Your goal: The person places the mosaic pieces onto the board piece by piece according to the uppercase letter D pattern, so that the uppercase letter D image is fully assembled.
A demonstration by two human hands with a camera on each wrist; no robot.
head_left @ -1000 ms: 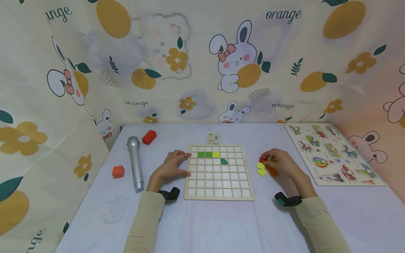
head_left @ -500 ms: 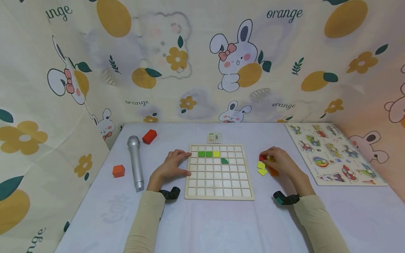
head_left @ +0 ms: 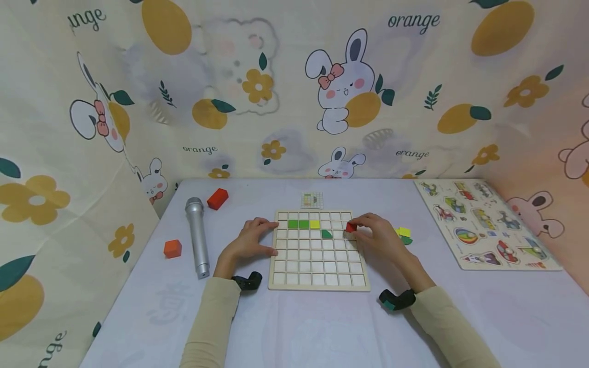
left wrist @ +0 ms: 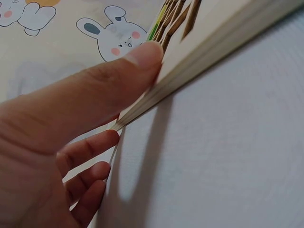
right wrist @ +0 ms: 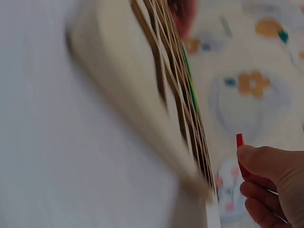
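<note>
A wooden grid board [head_left: 318, 273] lies mid-table with two green tiles [head_left: 297, 224], a yellow tile [head_left: 314, 224] and a dark green piece [head_left: 326, 234] set in its cells. My left hand [head_left: 250, 240] grips the board's left edge [left wrist: 156, 90], thumb on top and fingers curled under it. My right hand [head_left: 375, 236] pinches a small red tile [head_left: 351, 228] over the board's upper right cells; that red tile [right wrist: 240, 142] shows at the fingertips in the right wrist view. A yellow tile [head_left: 404, 232] and a green piece [head_left: 407, 240] lie on the table right of the board.
A silver microphone [head_left: 197, 236] lies left of the board, with a red block [head_left: 217, 199] and an orange cube [head_left: 172, 249] near it. A small pattern card [head_left: 311, 200] sits behind the board. A picture puzzle board [head_left: 488, 222] lies at the far right. Printed cloth walls enclose the table.
My right hand has left the loose tiles at the right and moved left over the board, carrying a red tile. The left hand has stayed on the board's edge.
</note>
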